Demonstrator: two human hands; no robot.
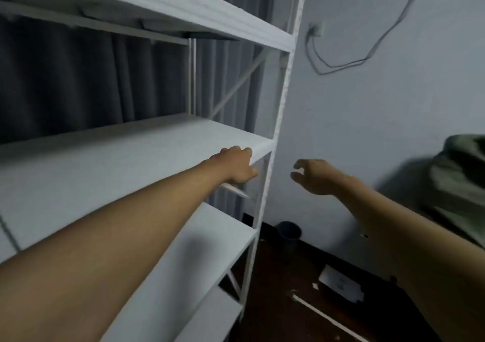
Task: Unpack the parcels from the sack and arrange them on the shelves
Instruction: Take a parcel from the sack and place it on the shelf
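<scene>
A white metal shelf unit fills the left of the view, and its middle shelf (pixel 131 147) lies bare in front of me. My left hand (pixel 237 165) reaches over that shelf's front right corner, fingers curled at the edge, holding nothing that I can see. My right hand (pixel 313 175) hovers in the air to the right of the shelf post, fingers apart and curved, with nothing in it. A green sack (pixel 462 184) bulges at the right edge of the view, behind my right forearm. A flat white parcel (pixel 341 284) lies on the dark floor below.
Upper shelf (pixel 183 8) and lower shelves (pixel 210 242) hold nothing visible. A dark curtain (pixel 78 79) hangs behind the unit. A small dark bin (pixel 288 230) stands by the wall. A cable (pixel 367 53) hangs from a wall socket. A white rod (pixel 325 315) lies on the floor.
</scene>
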